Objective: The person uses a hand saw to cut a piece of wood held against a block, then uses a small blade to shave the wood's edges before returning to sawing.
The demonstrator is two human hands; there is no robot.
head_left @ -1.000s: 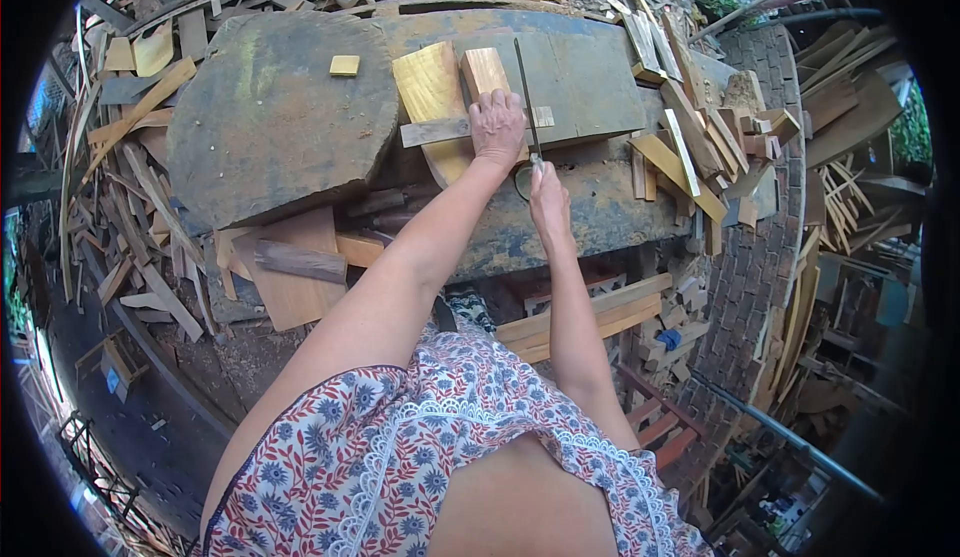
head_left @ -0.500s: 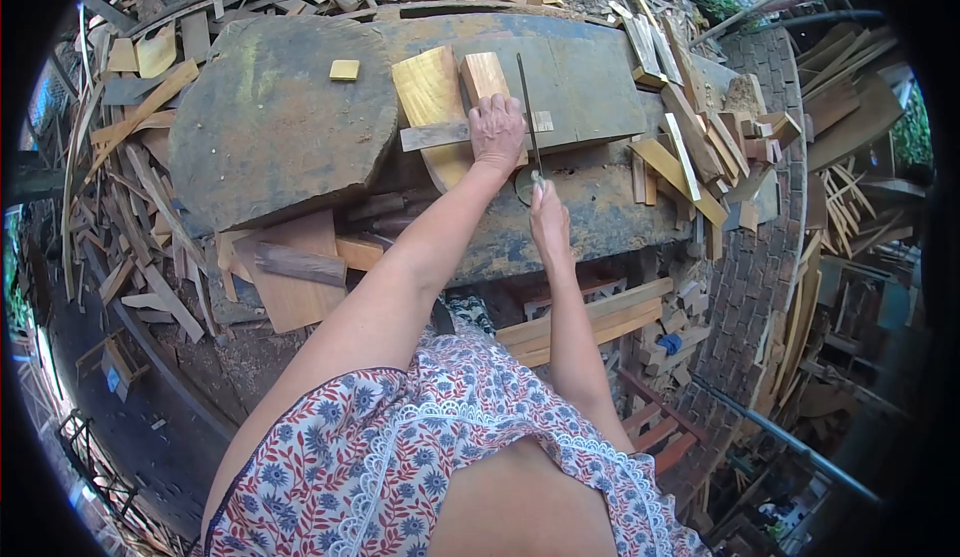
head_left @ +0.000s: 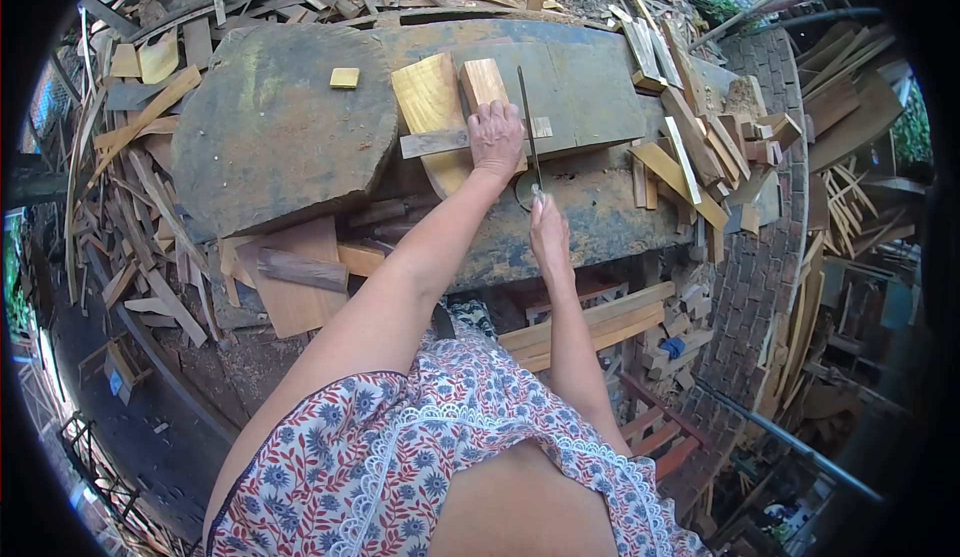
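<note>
My left hand [head_left: 496,138] is closed over a thin grey wood strip [head_left: 436,143], pressing it near a light wood block [head_left: 484,83]. Under the strip's left part lies a yellowish board [head_left: 428,97]. In my right hand [head_left: 546,221] is the handle of a narrow saw [head_left: 528,117], its blade pointing away from me just right of my left hand. The blade crosses the strip, and a short end [head_left: 542,127] of it shows on the blade's right side. All this rests on a thick grey slab [head_left: 590,92].
A large rounded slab [head_left: 280,127] with a small yellow block [head_left: 344,78] lies to the left. Wood scraps [head_left: 170,227] are heaped at the left and far side. More offcuts [head_left: 690,157] stand at the right, beside a brick path [head_left: 745,287].
The saw and my right hand have moved slightly toward me. My left hand stays on the strip. The view has shifted a little.
</note>
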